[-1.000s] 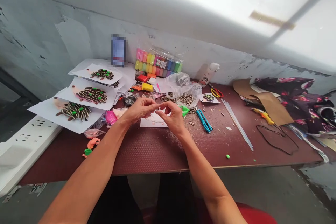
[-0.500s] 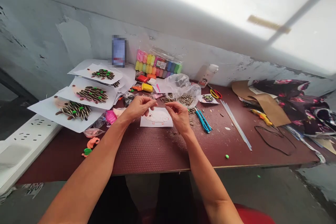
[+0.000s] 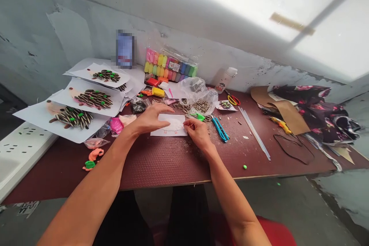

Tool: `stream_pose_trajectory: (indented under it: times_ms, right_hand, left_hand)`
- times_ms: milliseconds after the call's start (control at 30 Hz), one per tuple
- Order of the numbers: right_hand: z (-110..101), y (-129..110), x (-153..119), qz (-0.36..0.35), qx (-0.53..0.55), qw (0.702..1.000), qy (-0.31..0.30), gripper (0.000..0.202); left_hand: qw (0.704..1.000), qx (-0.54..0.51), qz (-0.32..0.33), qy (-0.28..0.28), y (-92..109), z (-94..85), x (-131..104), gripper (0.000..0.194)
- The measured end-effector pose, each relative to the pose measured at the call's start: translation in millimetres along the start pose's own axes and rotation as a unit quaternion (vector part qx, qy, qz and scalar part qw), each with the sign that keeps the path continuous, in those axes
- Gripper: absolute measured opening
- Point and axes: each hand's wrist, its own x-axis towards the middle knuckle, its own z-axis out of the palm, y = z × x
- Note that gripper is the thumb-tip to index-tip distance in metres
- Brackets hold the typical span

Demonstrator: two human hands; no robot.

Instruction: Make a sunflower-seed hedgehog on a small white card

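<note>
A small white card [image 3: 156, 132] with a pale hedgehog outline and orange feet lies flat on the table before me. My left hand [image 3: 151, 120] is over the card's left part, thumb and fingers apart, holding nothing. At the right edge of the card, my right hand [image 3: 198, 132] has its thumb and fingertips pinched together; whatever is between them is too small to make out. Just behind the right hand are a green clay lump [image 3: 199, 116] and a pile of striped sunflower seeds [image 3: 198, 106], partly under a clear plastic bag [image 3: 193, 86].
Finished hedgehog pictures [image 3: 90, 98] are stacked at left beside a white power strip [image 3: 17, 157]. Packs of coloured clay [image 3: 170, 67] lean on the wall. To the right are a blue cutter [image 3: 220, 128], scissors [image 3: 233, 99], glue sticks [image 3: 255, 133], a bottle [image 3: 226, 80] and a yellow glue gun [image 3: 281, 124].
My hands were both pinched above the card. The left has opened and shifted left; the right has come down to the card's right edge. The view has shifted slightly.
</note>
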Motion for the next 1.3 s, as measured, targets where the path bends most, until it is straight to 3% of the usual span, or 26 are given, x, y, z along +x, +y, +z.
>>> stream_pose_trajectory:
  times_ms: [167,500,1100,1300]
  right_hand:
    - [2,-1,-1,-0.026,-0.055,0.998,0.008,0.013]
    - [7,6,2,-0.060,-0.120,0.991,0.019,0.013]
    - [5,0,-10,-0.101,-0.184,0.978,0.001,0.023]
    - [5,-2,-14,-0.125,-0.253,0.959,0.002,0.026]
  left_hand:
    - [0.996,0.064,0.002,-0.070,3,11.2,-2,0.055]
    - [0.985,0.138,-0.012,-0.098,2,29.3,-1,0.062]
    - [0.974,0.176,-0.035,-0.137,6,27.9,-2,0.065]
    - [0.971,0.179,-0.051,-0.151,10,27.1,-2,0.067]
